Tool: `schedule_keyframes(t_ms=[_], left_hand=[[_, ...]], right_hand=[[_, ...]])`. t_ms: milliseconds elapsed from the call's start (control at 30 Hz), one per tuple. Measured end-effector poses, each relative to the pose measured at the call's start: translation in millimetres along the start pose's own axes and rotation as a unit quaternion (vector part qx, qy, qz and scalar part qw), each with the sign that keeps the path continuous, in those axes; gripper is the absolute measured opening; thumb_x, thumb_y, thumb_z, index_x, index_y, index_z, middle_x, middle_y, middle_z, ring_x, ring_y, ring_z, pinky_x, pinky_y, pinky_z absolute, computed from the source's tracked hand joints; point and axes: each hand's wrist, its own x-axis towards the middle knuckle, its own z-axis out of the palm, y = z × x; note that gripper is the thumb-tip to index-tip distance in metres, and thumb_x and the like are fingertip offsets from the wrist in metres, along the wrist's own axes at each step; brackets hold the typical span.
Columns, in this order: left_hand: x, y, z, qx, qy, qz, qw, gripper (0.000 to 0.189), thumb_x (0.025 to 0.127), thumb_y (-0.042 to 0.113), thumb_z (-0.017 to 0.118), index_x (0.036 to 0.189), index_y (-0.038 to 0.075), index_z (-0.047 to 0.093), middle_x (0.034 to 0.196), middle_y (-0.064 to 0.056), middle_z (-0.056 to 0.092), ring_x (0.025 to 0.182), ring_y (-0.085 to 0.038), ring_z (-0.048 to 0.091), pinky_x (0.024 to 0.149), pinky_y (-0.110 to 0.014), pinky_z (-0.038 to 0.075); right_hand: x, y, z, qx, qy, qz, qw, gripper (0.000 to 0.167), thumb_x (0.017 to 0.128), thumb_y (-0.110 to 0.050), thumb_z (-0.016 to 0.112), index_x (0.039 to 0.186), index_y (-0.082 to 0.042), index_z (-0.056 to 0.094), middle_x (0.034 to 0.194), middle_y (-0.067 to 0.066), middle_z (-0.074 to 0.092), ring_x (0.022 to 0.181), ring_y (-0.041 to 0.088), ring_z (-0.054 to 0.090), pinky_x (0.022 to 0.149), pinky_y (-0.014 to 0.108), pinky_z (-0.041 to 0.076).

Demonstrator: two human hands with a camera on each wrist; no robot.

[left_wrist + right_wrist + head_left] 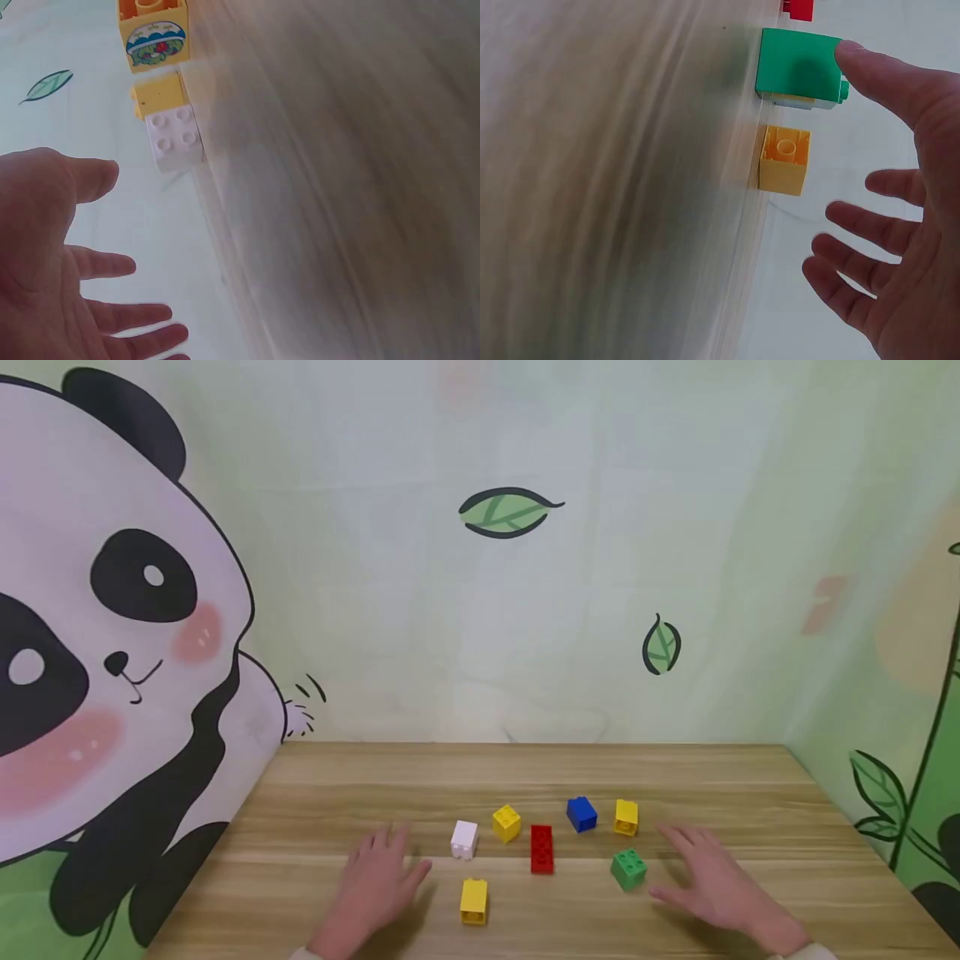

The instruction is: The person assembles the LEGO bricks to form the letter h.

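My left hand (378, 881) hovers over the table with fingers spread, holding nothing. Just right of it are a white toy brick (464, 840) and a yellow brick (474, 902); in the left wrist view one yellow brick (156, 45) bears a printed picture. My right hand (708, 881), also empty and spread, is beside a green brick (628, 869), its thumb close to it. Behind the green one sits another yellow brick (626, 817). Between the hands lie a red brick (542, 849), a blue brick (582, 814) and a third yellow brick (507, 823).
The bricks lie apart on a wood-grain table (315, 785). Its back edge meets a pale cloth backdrop (390, 635) with printed leaves. A large printed panda (150, 635) covers the left side.
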Motion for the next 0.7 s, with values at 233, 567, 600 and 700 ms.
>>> schedule_keyframes(t_ms=[233,567,600,700], left_hand=[[4.1,12.9,1.9,-0.015,-0.012,0.041,0.9990,0.052,0.091,0.039,0.059,0.125,0.000,0.053,0.121,-0.024,0.055,0.112,-0.041,0.051,0.093,-0.056,0.041],[6.0,27.7,7.0,-0.064,-0.032,0.122,0.9899,0.048,0.091,0.037,0.060,0.126,0.005,0.053,0.116,-0.019,0.058,0.103,-0.035,0.056,0.087,-0.050,0.046],[6.1,28.6,8.2,-0.068,-0.032,0.128,0.9890,0.048,0.091,0.037,0.060,0.126,0.005,0.053,0.116,-0.018,0.058,0.103,-0.035,0.057,0.087,-0.050,0.046],[5.5,31.2,10.7,-0.073,-0.034,0.143,0.9864,0.047,0.091,0.037,0.060,0.125,0.006,0.054,0.113,-0.017,0.060,0.101,-0.033,0.058,0.086,-0.049,0.047]], right_hand=[[2.7,-5.8,0.4,0.028,-0.023,-0.018,0.9992,0.075,0.076,-0.043,0.077,0.134,-0.006,0.049,0.126,0.014,0.054,0.113,0.032,0.052,0.091,0.052,0.044],[9.8,-9.7,1.9,0.076,-0.048,-0.044,0.9950,0.069,0.078,-0.039,0.076,0.132,-0.004,0.051,0.127,0.015,0.054,0.108,0.030,0.055,0.087,0.049,0.047],[10.4,-10.2,2.4,0.084,-0.053,-0.045,0.9940,0.068,0.078,-0.039,0.075,0.131,-0.004,0.051,0.127,0.015,0.054,0.106,0.030,0.056,0.086,0.049,0.048],[12.3,-11.1,4.5,0.097,-0.064,-0.050,0.9920,0.067,0.079,-0.037,0.075,0.131,-0.004,0.050,0.128,0.016,0.053,0.106,0.030,0.056,0.086,0.049,0.047]])
